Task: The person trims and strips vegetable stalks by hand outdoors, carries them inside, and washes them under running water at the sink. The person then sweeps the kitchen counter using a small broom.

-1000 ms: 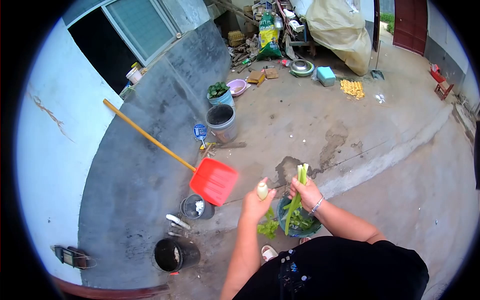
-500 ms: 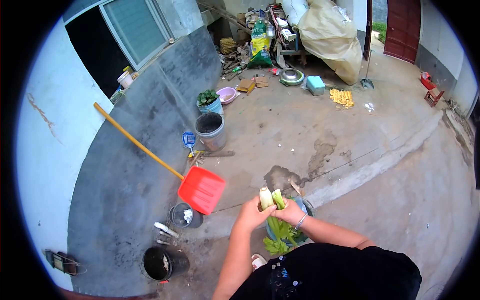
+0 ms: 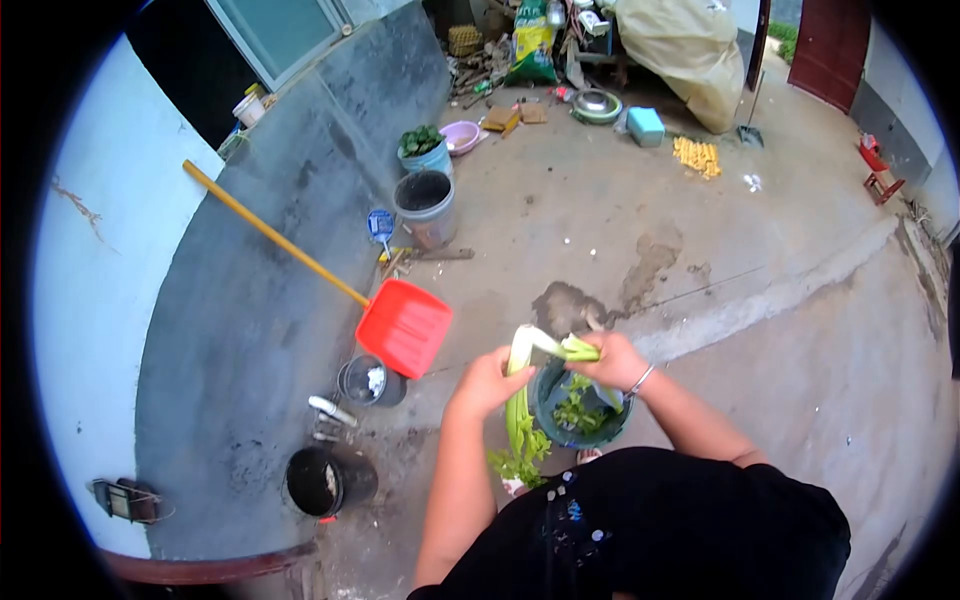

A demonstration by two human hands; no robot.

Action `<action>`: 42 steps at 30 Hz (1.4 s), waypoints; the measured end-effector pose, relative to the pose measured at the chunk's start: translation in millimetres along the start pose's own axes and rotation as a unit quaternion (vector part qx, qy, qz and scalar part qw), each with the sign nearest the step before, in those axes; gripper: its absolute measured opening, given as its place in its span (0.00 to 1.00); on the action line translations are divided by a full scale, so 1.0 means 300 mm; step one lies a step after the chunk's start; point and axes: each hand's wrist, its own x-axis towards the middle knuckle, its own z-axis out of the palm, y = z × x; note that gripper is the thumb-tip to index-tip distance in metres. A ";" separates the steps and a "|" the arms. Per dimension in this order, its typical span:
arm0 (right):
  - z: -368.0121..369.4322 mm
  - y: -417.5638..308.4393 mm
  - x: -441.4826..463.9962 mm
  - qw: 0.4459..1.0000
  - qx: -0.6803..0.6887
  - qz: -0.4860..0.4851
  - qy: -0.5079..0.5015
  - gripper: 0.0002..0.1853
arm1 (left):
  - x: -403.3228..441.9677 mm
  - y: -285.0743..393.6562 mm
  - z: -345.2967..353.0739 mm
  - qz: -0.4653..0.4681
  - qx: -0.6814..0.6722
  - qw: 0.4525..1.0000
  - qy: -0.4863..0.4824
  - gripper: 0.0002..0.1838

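Celery (image 3: 518, 415) was gripped by the left hand (image 3: 484, 384) and right hand (image 3: 614, 362). Stalks (image 3: 546, 342) had been bent rightward, suggesting separation.

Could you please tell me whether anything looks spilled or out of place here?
A dark, irregular patch stains the paler concrete floor just beyond the green bucket; it looks like spilled liquid, though the pictures don't show its source.

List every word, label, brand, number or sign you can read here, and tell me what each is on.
No text reads clearly.
Green and yellow sack: print too small and blurred to read.
Blue paddle-shaped thing: pale markings, too blurred to tell whether they are words.
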 end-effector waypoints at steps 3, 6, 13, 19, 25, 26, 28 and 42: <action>-0.067 0.025 0.016 0.991 -0.114 -0.067 0.031 0.11 | -0.021 0.006 -0.041 -0.033 0.036 0.998 -0.026 0.15; -0.153 0.079 0.026 0.969 -0.206 -0.134 0.025 0.11 | -0.045 0.028 -0.076 -0.034 0.120 0.991 -0.045 0.13; -0.288 0.079 -0.003 0.987 -0.044 0.152 -0.026 0.11 | -0.074 -0.019 -0.217 -0.094 0.222 0.969 0.054 0.18; -0.114 0.000 -0.047 0.941 0.273 0.115 -0.165 0.08 | -0.015 0.049 -0.097 -0.018 0.131 0.988 0.085 0.09; -0.081 -0.004 -0.065 0.934 0.223 0.160 -0.228 0.11 | 0.017 0.170 -0.010 0.122 0.090 0.988 0.038 0.13; -0.084 -0.007 -0.066 0.930 0.236 0.152 -0.235 0.11 | 0.018 0.180 0.004 0.106 0.102 0.989 0.019 0.13; -0.082 -0.017 -0.072 0.939 0.217 0.140 -0.229 0.10 | 0.027 0.179 0.029 0.065 0.116 0.991 -0.005 0.12; 0.109 -0.003 -0.097 0.933 0.331 0.139 -0.035 0.10 | 0.002 0.175 0.103 0.076 0.133 0.987 0.039 0.12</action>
